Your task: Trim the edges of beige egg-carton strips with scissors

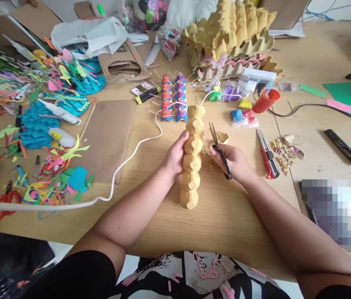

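Observation:
A long strip of yellow egg carton [193,160] with a row of bumps stands lengthwise in front of me. My left hand [175,155] is closed on its left side, thumb near the edge. To the right of the strip, my right hand [233,162] grips black-handled scissors [220,151], whose blades point up and away, slightly parted and apart from the strip. Small carton scraps [223,138] lie behind the scissors. Beyond the strip's far end sit two painted carton rows [166,97], with pins sticking out of them.
Paper scraps [66,174] and orange scissors [6,201] lie left, by a cardboard sheet [108,137]. A white cable [132,151] crosses the table. Right are a red cutter [268,155], a red cup [265,101] and a phone-like item [334,211]. Egg trays [231,37] are stacked behind.

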`<state>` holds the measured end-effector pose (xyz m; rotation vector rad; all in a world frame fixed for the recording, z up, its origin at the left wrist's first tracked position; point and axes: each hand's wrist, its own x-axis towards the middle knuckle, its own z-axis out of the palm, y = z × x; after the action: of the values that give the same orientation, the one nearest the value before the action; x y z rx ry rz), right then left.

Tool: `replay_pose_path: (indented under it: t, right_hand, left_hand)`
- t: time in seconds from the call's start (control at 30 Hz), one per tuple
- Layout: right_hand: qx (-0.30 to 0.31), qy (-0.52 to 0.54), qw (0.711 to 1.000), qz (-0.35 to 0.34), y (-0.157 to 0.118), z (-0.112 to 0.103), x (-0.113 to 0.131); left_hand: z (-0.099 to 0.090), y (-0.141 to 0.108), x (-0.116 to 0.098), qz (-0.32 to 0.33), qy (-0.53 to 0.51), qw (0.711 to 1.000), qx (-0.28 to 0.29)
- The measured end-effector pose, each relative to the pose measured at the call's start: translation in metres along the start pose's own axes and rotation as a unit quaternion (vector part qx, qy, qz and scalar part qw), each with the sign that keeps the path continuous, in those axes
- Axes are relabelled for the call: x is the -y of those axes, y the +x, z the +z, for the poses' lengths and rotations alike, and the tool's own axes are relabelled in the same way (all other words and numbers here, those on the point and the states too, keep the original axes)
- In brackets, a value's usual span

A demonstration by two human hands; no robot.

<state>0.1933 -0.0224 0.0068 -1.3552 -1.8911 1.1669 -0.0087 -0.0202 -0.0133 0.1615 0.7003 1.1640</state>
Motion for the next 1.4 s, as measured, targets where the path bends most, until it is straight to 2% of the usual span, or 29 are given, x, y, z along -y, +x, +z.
replay_pose_path:
  t: [0.17,0.3,0.37,0.47,0.53,0.6,0.73,0.83,0.93,1.1,1.4]
  right_hand:
    - [-0.019,-0.056,0.998,-0.021,-0.002,0.004,0.002]
    - [-0.046,-0.024,0.999,-0.007,0.001,0.008,-0.005]
    - [-0.06,0.026,0.998,0.007,0.002,0.011,-0.009]
    - [-0.019,0.114,0.993,0.013,0.003,0.013,-0.012]
    - [0.01,0.127,0.992,0.004,0.001,0.013,-0.011]
    - [0.016,0.095,0.995,-0.007,-0.002,0.011,-0.008]
    - [0.024,-0.043,0.999,-0.007,-0.011,0.006,0.0]
    - [0.031,-0.072,0.997,-0.011,-0.015,0.005,0.005]
    - [0.046,-0.047,0.998,-0.008,-0.016,0.009,0.007]
    - [0.08,0.005,0.997,0.019,-0.017,0.015,0.008]
    - [0.065,0.037,0.997,0.024,-0.017,0.026,0.006]
  left_hand:
    - [-0.001,0.002,0.0,0.016,-0.02,0.999,0.02]
    - [-0.003,0.004,0.0,0.012,-0.01,1.0,0.013]
    - [-0.003,0.005,-0.001,0.006,0.0,1.0,0.006]
    - [-0.003,0.005,-0.002,0.006,0.002,1.0,0.008]
    - [-0.003,0.005,-0.003,0.013,-0.006,1.0,0.007]
    - [-0.004,0.007,-0.004,0.022,-0.012,1.0,0.003]
    - [-0.013,0.012,-0.004,0.028,-0.008,1.0,0.004]
    - [-0.02,0.017,-0.004,0.016,-0.01,1.0,0.023]
    - [-0.022,0.018,-0.005,-0.001,-0.007,0.999,0.036]
    - [-0.019,0.016,-0.007,0.009,0.022,1.0,-0.006]
    - [-0.014,0.015,-0.005,-0.016,0.01,0.999,0.03]
